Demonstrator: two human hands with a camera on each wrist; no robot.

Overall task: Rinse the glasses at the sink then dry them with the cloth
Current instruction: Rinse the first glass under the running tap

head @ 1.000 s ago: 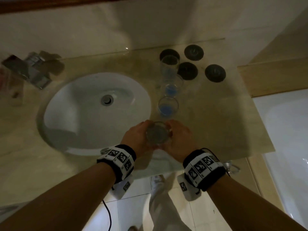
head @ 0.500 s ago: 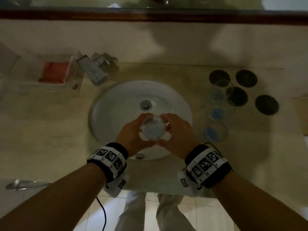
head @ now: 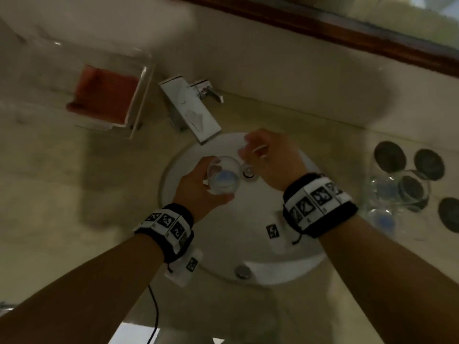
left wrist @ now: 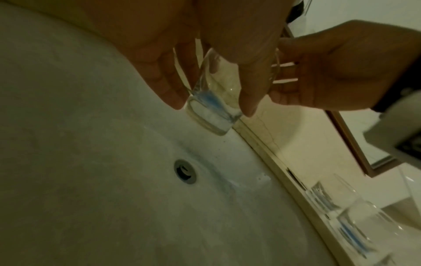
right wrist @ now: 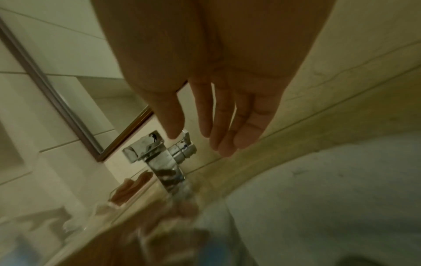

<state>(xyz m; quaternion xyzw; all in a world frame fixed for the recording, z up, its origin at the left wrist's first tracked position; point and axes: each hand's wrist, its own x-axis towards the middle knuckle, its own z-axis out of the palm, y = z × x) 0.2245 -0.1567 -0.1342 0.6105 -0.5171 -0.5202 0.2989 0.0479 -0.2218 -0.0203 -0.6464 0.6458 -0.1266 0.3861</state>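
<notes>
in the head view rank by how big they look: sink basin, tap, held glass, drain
1. sink basin
2. tap
3. held glass, raised nearer the camera, so it may look larger than it is
4. drain

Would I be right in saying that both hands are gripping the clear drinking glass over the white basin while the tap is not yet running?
Not quite: only the left hand grips the clear drinking glass over the white basin. The right hand is off it, fingers straight, reaching toward the chrome tap, as the head and right wrist views show. No water shows at the tap.
</notes>
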